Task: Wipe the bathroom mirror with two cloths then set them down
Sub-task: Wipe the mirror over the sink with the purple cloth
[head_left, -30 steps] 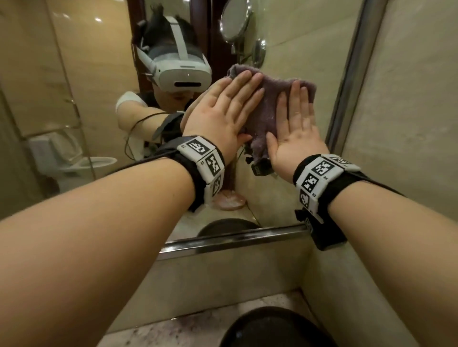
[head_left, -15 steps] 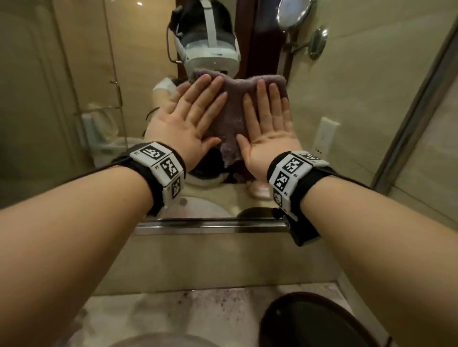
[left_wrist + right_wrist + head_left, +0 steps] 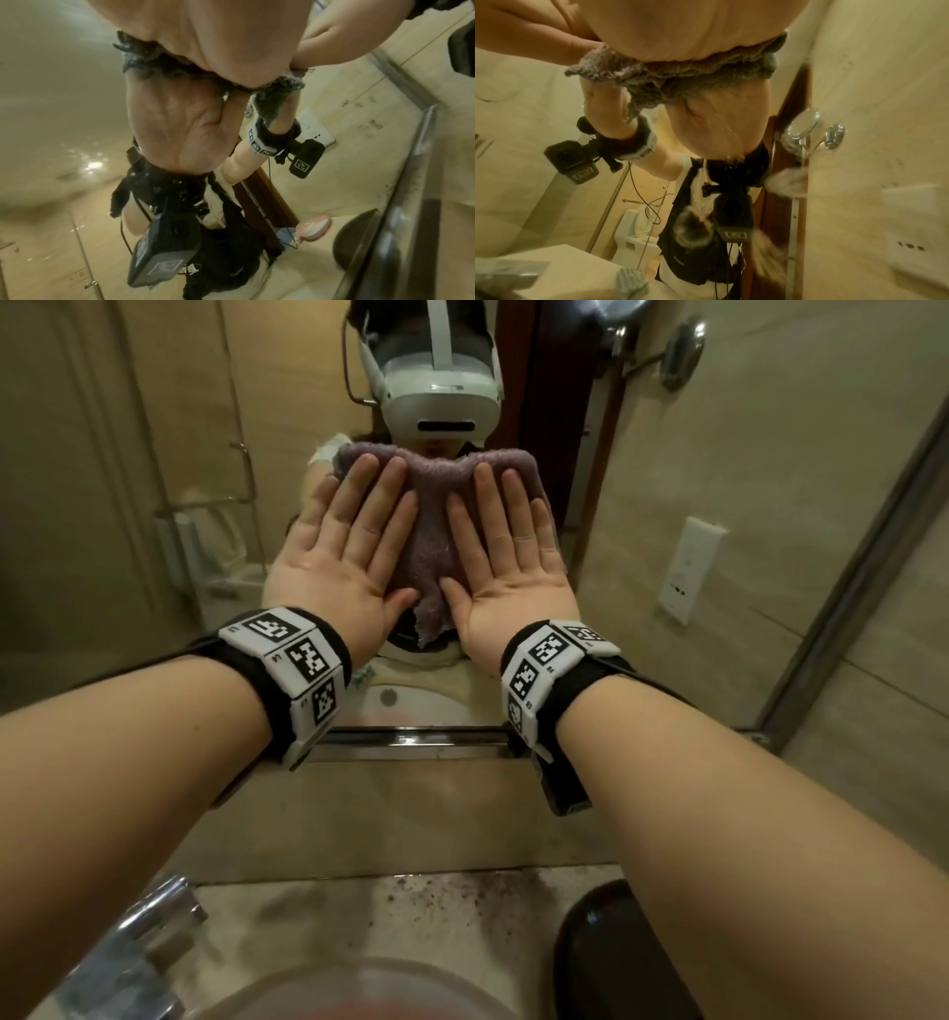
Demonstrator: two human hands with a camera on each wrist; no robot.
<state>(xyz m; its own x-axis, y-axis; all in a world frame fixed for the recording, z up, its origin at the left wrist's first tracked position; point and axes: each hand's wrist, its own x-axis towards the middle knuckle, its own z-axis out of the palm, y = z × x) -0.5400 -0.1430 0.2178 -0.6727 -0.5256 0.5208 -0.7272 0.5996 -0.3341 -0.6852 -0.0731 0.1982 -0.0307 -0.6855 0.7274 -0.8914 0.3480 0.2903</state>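
- Head view: the left hand (image 3: pixel 339 567) and the right hand (image 3: pixel 508 562) lie side by side, palms flat and fingers straight, pressing a mauve, fluffy terry cloth (image 3: pixel 436 516) against the large wall-mounted bathroom mirror (image 3: pixel 719 454).
- The cloth sits under both palms, bunched in the gap between the thumbs, its upper edge showing above the fingertips and a ragged corner hanging below. Whether it is one cloth or two I cannot tell.
- Each wrist carries a black strap with white blocks printed in black square codes (image 3: pixel 303 660).
- Below the mirror's metal lower rail (image 3: pixel 411 739) lies a speckled stone counter (image 3: pixel 411 916), with a chrome tap (image 3: pixel 138 932) at lower left and a round black dish (image 3: pixel 616 958) at lower right.
- The glass reflects a white headset (image 3: pixel 441 392) and, at right, a white wall socket (image 3: pixel 688 567).
- Left wrist view: the heel of the left hand (image 3: pixel 205 30) bears on the glass with a greyish fringe of the cloth (image 3: pixel 277 85) squeezed out beneath it; its fingers are hidden here. The mirrored palm and a black wrist camera (image 3: pixel 164 249) show below.
- Right wrist view: the right hand (image 3: pixel 706 26) presses a crumpled fold of cloth (image 3: pixel 680 75) to the mirror; its fingers are out of sight. A round chrome shaving mirror (image 3: pixel 805 123) is reflected at right.
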